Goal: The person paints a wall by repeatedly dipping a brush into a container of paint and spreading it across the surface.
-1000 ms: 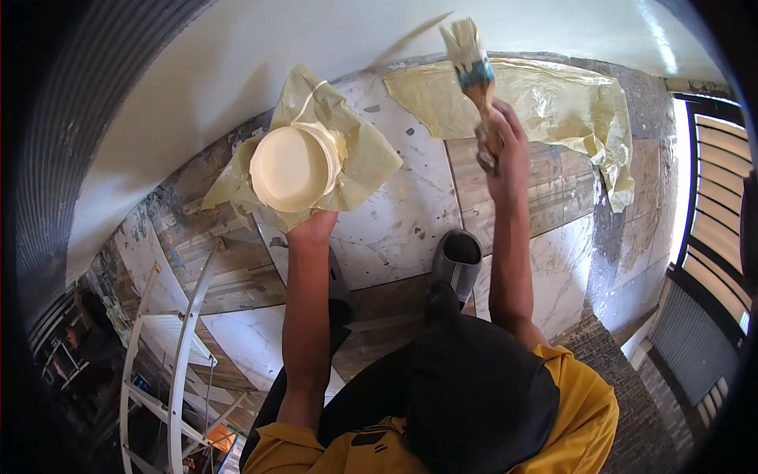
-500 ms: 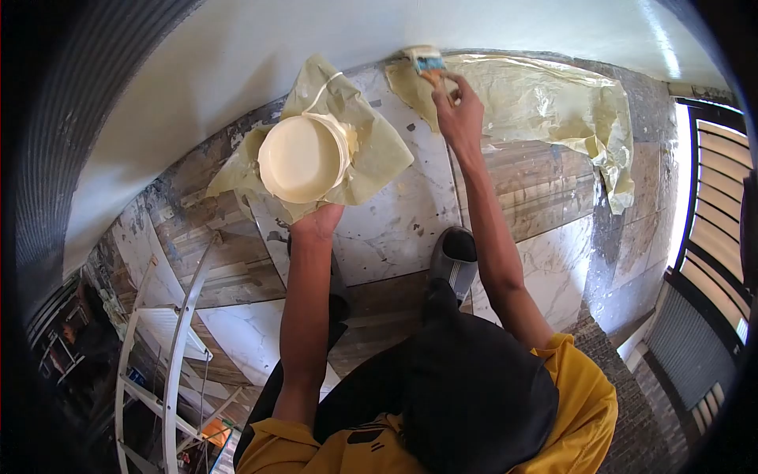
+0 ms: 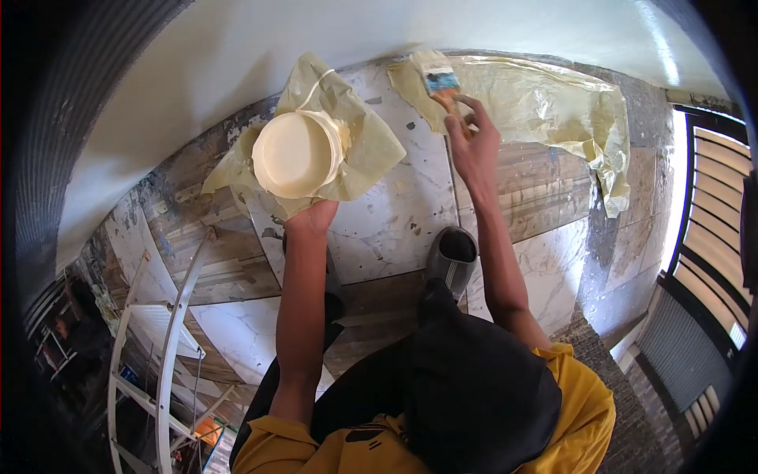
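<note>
My right hand (image 3: 476,146) is closed around the wooden handle of a paintbrush (image 3: 442,85), whose pale, paint-coated bristles point up toward the foot of the wall. My left hand (image 3: 314,217) supports a round bucket of cream paint (image 3: 294,156) from below, through a crumpled yellowish sheet (image 3: 375,150) spread around it. The fingers of that hand are hidden under the sheet and bucket. A white bucket handle (image 3: 317,85) sticks up over the sheet.
Ahead curves a white wall (image 3: 347,35). Along its base lies a long yellowish plastic sheet (image 3: 537,103) on the tiled floor (image 3: 387,229). A stepladder (image 3: 170,355) stands at the left, and a dark-framed slatted gate (image 3: 718,205) at the right. My shoe (image 3: 454,253) is on the tiles.
My right hand and the paintbrush have moved back from the wall base, down and slightly right in view. The bucket in my left hand has shifted slightly left.
</note>
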A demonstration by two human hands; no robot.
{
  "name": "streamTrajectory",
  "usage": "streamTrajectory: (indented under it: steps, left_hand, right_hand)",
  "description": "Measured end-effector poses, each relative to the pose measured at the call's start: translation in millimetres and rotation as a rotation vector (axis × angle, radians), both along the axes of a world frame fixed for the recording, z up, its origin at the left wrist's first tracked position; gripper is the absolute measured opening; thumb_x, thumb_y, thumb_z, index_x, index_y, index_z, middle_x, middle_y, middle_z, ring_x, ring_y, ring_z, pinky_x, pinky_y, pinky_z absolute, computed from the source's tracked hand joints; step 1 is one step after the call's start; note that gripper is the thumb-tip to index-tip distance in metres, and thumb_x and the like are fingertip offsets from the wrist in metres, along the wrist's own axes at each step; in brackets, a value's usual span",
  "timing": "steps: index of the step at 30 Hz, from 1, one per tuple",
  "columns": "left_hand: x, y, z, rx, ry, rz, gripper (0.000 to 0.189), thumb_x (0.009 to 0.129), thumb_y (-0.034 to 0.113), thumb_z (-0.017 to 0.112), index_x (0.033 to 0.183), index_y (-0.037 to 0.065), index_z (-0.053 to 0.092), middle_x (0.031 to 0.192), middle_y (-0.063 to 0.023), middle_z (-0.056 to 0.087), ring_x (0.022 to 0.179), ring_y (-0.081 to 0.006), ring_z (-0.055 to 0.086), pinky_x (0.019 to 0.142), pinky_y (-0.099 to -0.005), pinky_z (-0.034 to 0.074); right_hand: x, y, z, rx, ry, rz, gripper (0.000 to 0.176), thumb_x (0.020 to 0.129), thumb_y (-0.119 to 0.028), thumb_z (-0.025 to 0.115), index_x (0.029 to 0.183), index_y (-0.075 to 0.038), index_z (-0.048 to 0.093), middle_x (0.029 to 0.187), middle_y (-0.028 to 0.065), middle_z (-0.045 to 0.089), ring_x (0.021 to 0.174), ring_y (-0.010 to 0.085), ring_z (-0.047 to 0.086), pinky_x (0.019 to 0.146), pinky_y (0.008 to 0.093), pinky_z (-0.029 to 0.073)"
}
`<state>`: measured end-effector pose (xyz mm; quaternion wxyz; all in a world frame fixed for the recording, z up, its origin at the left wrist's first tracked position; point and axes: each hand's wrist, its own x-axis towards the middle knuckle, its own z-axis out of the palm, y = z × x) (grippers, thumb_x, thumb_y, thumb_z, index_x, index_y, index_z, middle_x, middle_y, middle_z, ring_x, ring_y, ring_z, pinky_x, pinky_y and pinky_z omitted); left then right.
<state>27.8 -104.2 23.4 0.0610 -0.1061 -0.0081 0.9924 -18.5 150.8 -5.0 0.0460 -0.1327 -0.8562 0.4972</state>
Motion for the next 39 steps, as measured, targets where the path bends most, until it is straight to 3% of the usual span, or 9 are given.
streamTrajectory:
  steps: [5, 13, 16, 24, 27, 32, 34, 37, 39]
  left_hand:
    - [-0.8, 5.0, 5.2, 0.018, -0.026, -0.018, 0.061, 0.087, 0.046, 0.056, 0.134, 0.009, 0.044, 0.139, -0.0100, 0.045, 0.129, -0.0277, 0.041, 0.110, -0.0444, 0.030]
    - [2.9, -0.2, -1.5, -0.142, 0.083, 0.008, 0.064, 0.088, 0.045, 0.055, 0.137, 0.008, 0.039, 0.141, -0.0109, 0.042, 0.131, -0.0291, 0.039, 0.110, -0.0445, 0.030]
    - [-0.9, 4.1, 3.3, -0.099, 0.072, 0.017, 0.063, 0.089, 0.044, 0.055, 0.138, 0.008, 0.039, 0.141, -0.0110, 0.041, 0.131, -0.0289, 0.039, 0.110, -0.0449, 0.031]
    - [-0.4, 8.9, 3.8, -0.132, 0.066, -0.020, 0.062, 0.087, 0.047, 0.056, 0.135, 0.010, 0.043, 0.138, -0.0083, 0.045, 0.128, -0.0269, 0.042, 0.109, -0.0443, 0.032]
    - [0.4, 10.4, 6.0, -0.106, 0.018, -0.022, 0.060, 0.087, 0.047, 0.055, 0.134, 0.010, 0.044, 0.138, -0.0083, 0.046, 0.127, -0.0264, 0.043, 0.108, -0.0440, 0.032]
    - [1.8, 8.3, 8.2, -0.078, -0.018, -0.028, 0.059, 0.088, 0.046, 0.055, 0.133, 0.009, 0.045, 0.137, -0.0083, 0.047, 0.126, -0.0263, 0.044, 0.108, -0.0438, 0.033]
    - [2.5, 6.8, 7.9, -0.066, 0.011, -0.020, 0.059, 0.087, 0.045, 0.056, 0.133, 0.009, 0.045, 0.137, -0.0088, 0.047, 0.127, -0.0268, 0.043, 0.108, -0.0439, 0.032]
    - [1.8, 6.4, 7.7, -0.151, 0.003, 0.012, 0.059, 0.087, 0.045, 0.056, 0.133, 0.009, 0.045, 0.137, -0.0097, 0.047, 0.128, -0.0276, 0.043, 0.109, -0.0444, 0.032]
    - [-0.3, 6.9, 9.3, -0.111, 0.013, 0.001, 0.060, 0.087, 0.044, 0.056, 0.134, 0.009, 0.044, 0.137, -0.0101, 0.047, 0.128, -0.0281, 0.042, 0.109, -0.0447, 0.032]
  right_hand:
    - [-47.9, -19.3, -9.1, 0.016, 0.119, -0.038, 0.034, 0.079, -0.015, 0.065, 0.111, -0.004, 0.061, 0.063, 0.0145, 0.056, 0.054, 0.0225, 0.054, 0.055, 0.0354, 0.044]
    - [-17.0, -1.2, 93.5, -0.173, 0.236, -0.096, 0.030, 0.083, -0.008, 0.063, 0.113, -0.004, 0.061, 0.064, 0.0052, 0.053, 0.056, 0.0096, 0.048, 0.052, 0.0238, 0.041]
    - [7.0, 12.0, 108.0, -0.081, 0.246, -0.079, 0.032, 0.083, -0.005, 0.062, 0.115, -0.002, 0.060, 0.070, 0.0071, 0.058, 0.057, 0.0094, 0.049, 0.053, 0.0236, 0.042]
    - [-44.8, -10.8, 50.2, 0.051, 0.759, 0.004, 0.037, 0.080, 0.001, 0.061, 0.116, -0.001, 0.060, 0.089, 0.0145, 0.065, 0.059, 0.0154, 0.057, 0.054, 0.0268, 0.045]
    - [-58.1, -22.6, 19.7, 0.020, 0.417, 0.020, 0.037, 0.082, -0.002, 0.060, 0.118, -0.008, 0.060, 0.086, 0.0147, 0.064, 0.060, 0.0190, 0.061, 0.057, 0.0285, 0.048]
    - [-39.3, -20.8, -29.6, 0.103, 0.295, 0.037, 0.034, 0.083, -0.003, 0.059, 0.117, -0.007, 0.060, 0.085, 0.0162, 0.065, 0.062, 0.0225, 0.064, 0.057, 0.0324, 0.050]
    - [-31.0, -11.8, -31.3, 0.168, 0.275, 0.062, 0.032, 0.083, -0.004, 0.060, 0.115, -0.004, 0.061, 0.065, 0.0125, 0.059, 0.049, 0.0120, 0.047, 0.048, 0.0282, 0.040]
    - [-8.1, 9.0, 11.9, 0.043, 0.242, 0.004, 0.031, 0.083, -0.004, 0.060, 0.114, -0.003, 0.061, 0.058, 0.0046, 0.049, 0.049, 0.0075, 0.040, 0.045, 0.0249, 0.034]
    - [-13.1, 13.7, 44.0, 0.061, 0.345, -0.030, 0.031, 0.082, -0.003, 0.060, 0.112, -0.003, 0.062, 0.071, 0.0119, 0.058, 0.055, 0.0140, 0.051, 0.051, 0.0273, 0.041]
